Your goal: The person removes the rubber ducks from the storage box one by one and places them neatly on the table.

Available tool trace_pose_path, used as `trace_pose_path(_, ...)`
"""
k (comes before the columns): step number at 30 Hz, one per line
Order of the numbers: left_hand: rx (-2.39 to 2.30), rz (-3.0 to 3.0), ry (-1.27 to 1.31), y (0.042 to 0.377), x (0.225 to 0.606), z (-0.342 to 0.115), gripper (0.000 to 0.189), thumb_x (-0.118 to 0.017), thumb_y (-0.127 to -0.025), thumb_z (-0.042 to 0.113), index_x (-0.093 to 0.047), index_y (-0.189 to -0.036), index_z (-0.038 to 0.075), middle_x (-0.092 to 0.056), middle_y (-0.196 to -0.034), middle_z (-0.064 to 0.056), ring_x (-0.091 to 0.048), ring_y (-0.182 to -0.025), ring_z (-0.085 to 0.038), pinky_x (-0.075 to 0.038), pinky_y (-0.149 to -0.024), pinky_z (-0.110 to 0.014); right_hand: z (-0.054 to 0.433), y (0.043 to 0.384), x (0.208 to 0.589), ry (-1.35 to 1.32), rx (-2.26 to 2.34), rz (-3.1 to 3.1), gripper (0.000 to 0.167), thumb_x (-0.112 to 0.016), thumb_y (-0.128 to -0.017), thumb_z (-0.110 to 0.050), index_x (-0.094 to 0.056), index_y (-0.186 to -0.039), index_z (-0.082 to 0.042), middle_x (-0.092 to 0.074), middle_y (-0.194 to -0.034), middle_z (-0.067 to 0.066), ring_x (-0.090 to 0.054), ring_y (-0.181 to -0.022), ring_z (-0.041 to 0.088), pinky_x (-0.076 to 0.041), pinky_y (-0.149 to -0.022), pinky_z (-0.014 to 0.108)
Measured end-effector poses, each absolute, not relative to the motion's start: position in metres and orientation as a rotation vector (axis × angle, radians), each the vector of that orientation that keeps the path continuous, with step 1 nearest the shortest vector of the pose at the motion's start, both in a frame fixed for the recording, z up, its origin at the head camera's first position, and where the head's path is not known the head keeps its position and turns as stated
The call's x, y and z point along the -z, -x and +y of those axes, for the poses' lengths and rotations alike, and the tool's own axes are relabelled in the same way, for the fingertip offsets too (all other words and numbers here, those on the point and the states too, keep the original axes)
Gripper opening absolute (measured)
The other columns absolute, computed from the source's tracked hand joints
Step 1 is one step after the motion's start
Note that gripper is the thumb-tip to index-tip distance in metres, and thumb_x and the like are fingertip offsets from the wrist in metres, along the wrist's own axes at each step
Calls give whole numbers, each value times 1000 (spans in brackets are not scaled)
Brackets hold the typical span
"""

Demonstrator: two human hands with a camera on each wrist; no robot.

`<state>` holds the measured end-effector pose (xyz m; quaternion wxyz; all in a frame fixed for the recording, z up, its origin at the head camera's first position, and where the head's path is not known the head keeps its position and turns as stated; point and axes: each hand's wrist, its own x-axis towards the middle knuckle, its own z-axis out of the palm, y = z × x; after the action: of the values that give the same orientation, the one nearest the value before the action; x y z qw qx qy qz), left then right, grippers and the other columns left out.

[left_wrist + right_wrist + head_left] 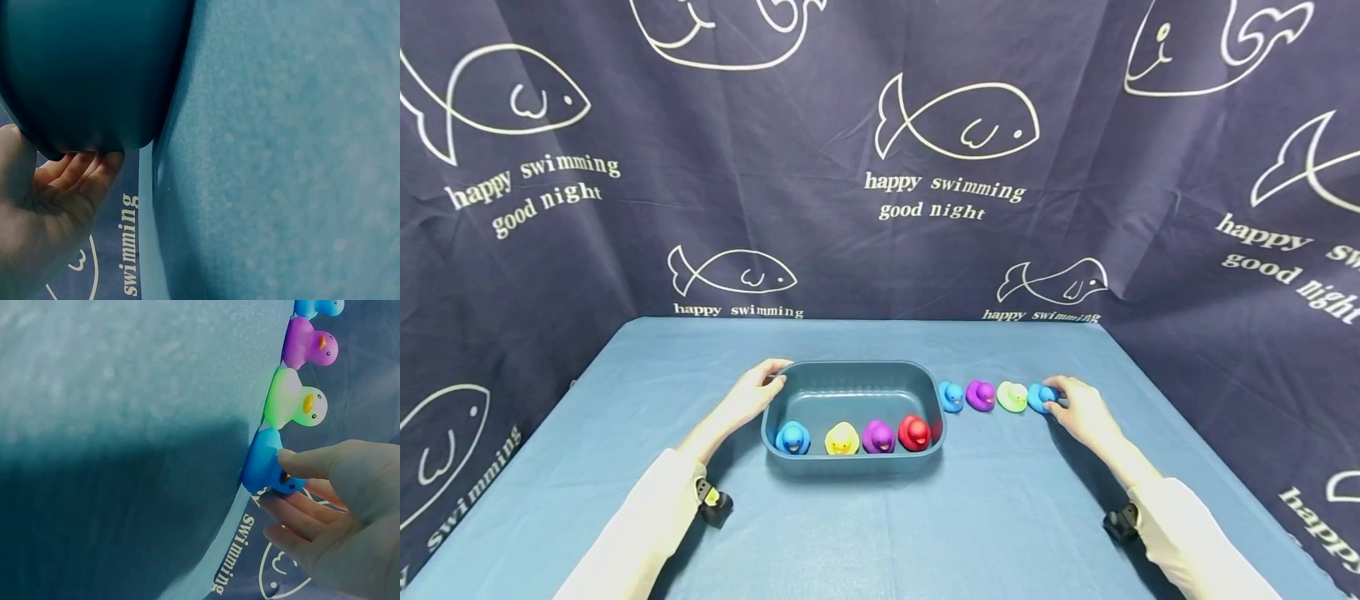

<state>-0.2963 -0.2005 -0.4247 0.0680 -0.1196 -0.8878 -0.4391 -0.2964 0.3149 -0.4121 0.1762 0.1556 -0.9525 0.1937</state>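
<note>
My left hand (754, 393) holds the left end of a teal plastic bin (853, 467). In the left wrist view its fingertips touch the bin's outer wall, with the thumb by the rim. Over on the right, my right hand (1081, 410) pinches a blue rubber duck (261, 464) between thumb and fingers; the duck sits on the table. This duck ends a row with a pale green duck (1012, 397), a purple duck (981, 396) and another blue duck (951, 397) beside the bin.
Along the bin's near wall stand a blue duck (793, 437), a yellow duck (842, 438), a purple duck (878, 437) and a red duck (914, 433). A blue cloth covers the table (880, 542). Dark curtains (850, 250) with fish drawings enclose its back and sides.
</note>
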Motion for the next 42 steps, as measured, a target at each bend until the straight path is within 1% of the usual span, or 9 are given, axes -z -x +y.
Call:
trace_pose_path(7, 1331, -2681, 369, 296, 424, -200, 34, -49, -94, 11, -54, -126, 1, -61, -118, -18, -54, -89, -22, -44, -74, -31, 314, 296, 410, -400, -552, -2723, 32, -69, -77, -1, -61, -107, 8, -63, -100, 27, -59, -92, 40, -46, -81, 53)
trace_pose_path(15, 1320, -2673, 369, 296, 425, -200, 33, -50, -94, 10, -54, -126, 1, -61, -118, -19, -54, -86, -20, -44, -70, -27, 316, 296, 410, -383, -562, -2715, 35, -69, -78, -7, -61, -109, 8, -63, -102, 27, -58, -95, 42, -44, -83, 54)
trace_pose_path(20, 1308, -2690, 363, 297, 426, -200, 34, -50, -94, 11, -53, -127, 2, -60, -120, -19, -56, -90, -21, -45, -72, -27, 316, 296, 408, -356, -569, -2710, 37, -68, -81, -10, -60, -112, 7, -61, -106, 28, -56, -100, 43, -42, -85, 55)
trace_pose_path(25, 1315, -2692, 358, 297, 426, -201, 34, -50, -95, 11, -53, -127, 1, -59, -121, -19, -56, -93, -23, -45, -74, -29, 315, 295, 405, -364, -570, -2689, 38, -68, -83, -13, -60, -114, 6, -62, -107, 28, -56, -101, 43, -43, -86, 55)
trace_pose_path(32, 1347, -2680, 359, 296, 425, -201, 33, -50, -95, 10, -53, -126, 0, -60, -119, -19, -54, -87, -20, -45, -70, -27, 308, 292, 396, -432, -604, -2626, 36, -70, -81, -8, -61, -113, 6, -63, -106, 27, -58, -100, 43, -43, -87, 54)
trace_pose_path(39, 1338, -2676, 359, 296, 423, -200, 34, -50, -94, 11, -54, -126, 1, -61, -118, -18, -54, -87, -19, -44, -71, -27, 291, 288, 389, -484, -644, -2598, 35, -71, -79, -7, -62, -111, 5, -64, -105, 25, -59, -100, 41, -42, -89, 51)
trace_pose_path(42, 1343, -2682, 359, 295, 423, -200, 34, -49, -94, 11, -54, -126, 1, -61, -117, -17, -53, -84, -19, -44, -70, -27, 283, 287, 388, -510, -663, -2582, 35, -71, -79, -6, -63, -111, 4, -65, -105, 24, -60, -100, 40, -43, -89, 51)
